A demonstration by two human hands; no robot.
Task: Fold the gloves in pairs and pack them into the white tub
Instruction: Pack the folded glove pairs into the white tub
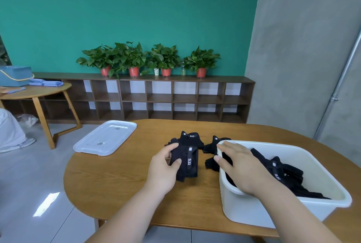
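My left hand (166, 166) clamps the folded gloves (188, 164) on the bench (117, 180); my right hand (240, 166) rests, fingers straight, on the white tub (293, 146) just rightward. Best pinch the fold firmly while lifting across.

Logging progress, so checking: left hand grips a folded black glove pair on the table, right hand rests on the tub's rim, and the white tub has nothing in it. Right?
Not quite: the head view shows black gloves lying in the white tub. The rest holds: left hand gripping the folded pair on the table, right hand on the rim.
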